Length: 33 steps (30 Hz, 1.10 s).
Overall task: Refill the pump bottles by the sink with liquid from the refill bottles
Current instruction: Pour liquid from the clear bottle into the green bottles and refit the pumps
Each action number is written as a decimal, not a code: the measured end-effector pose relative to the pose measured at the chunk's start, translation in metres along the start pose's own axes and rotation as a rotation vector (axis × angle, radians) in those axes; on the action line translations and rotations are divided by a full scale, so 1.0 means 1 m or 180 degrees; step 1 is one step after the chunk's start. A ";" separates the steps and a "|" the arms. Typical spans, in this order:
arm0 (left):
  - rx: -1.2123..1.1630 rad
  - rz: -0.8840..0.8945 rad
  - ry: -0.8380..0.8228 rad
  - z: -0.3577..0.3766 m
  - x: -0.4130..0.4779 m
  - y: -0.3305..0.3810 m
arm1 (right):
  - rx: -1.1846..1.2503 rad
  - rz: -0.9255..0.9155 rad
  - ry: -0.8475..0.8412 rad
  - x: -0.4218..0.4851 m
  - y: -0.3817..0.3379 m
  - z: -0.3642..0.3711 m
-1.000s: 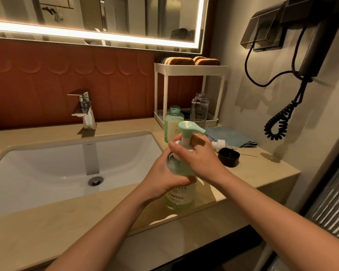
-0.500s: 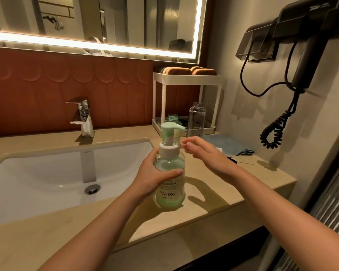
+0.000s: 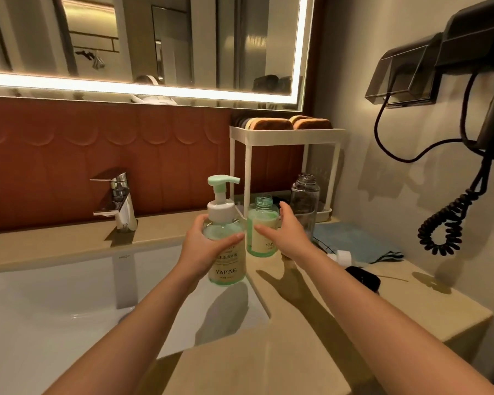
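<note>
One pump bottle [image 3: 226, 266] (upright) in left hand [image 3: 203, 246].

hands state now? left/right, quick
Left hand: grips the clear green plastic pump bottle.
Right hand: open, fingers spread around the small uncapped green refill bottle, not yet clasping it.

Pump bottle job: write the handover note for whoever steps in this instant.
Left hand grips the green pump bottle, held up, pump head on.
Right hand is open, fingers spread round the uncapped green refill bottle on the counter; contact unclear.
Clear bottle stands uncapped behind it; white cap and black cap lie on the counter.
Done: pump bottle closed. Left, probably: set it down, cap both refills.
</note>
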<state>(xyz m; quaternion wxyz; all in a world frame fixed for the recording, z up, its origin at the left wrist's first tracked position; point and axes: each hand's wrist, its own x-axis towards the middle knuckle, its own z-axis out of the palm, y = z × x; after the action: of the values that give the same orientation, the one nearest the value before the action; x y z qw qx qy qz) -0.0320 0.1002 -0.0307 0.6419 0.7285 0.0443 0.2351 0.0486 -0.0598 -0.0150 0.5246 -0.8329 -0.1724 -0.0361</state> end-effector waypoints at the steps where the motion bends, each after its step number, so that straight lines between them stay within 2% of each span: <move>1: 0.0029 0.0002 0.0022 0.000 0.007 -0.003 | 0.0010 0.0019 0.0031 0.008 0.002 0.004; 15: 0.0131 -0.0040 0.0211 -0.003 0.046 -0.026 | -0.0013 -0.0002 0.0485 0.048 0.021 0.032; 25: 0.0030 0.0008 0.0272 0.000 0.049 -0.024 | -0.0294 -0.0199 0.0343 0.013 0.016 0.021; 33: 0.0089 -0.0004 -0.0010 0.031 0.057 -0.024 | -0.0411 -0.0166 0.0309 -0.033 0.015 -0.008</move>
<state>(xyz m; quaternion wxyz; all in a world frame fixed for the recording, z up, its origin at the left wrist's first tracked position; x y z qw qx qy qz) 0.0362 0.0969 -0.0392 0.6318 0.7378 0.0471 0.2329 0.0236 -0.0806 -0.0321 0.4764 -0.8576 -0.1657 -0.1011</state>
